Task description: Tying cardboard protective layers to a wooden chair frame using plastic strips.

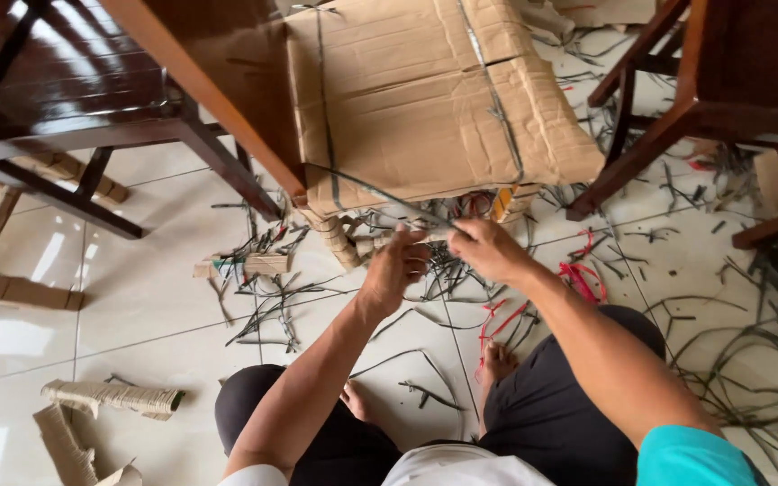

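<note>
Here, both hands (443,256) on dark strap (380,193).

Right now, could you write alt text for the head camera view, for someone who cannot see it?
Seen from above, a seated person's left hand and right hand pull a dark strap off a cardboard-wrapped bundle. Cut straps and cardboard scraps litter the white tiled floor, with dark wooden chairs on both sides.
</note>
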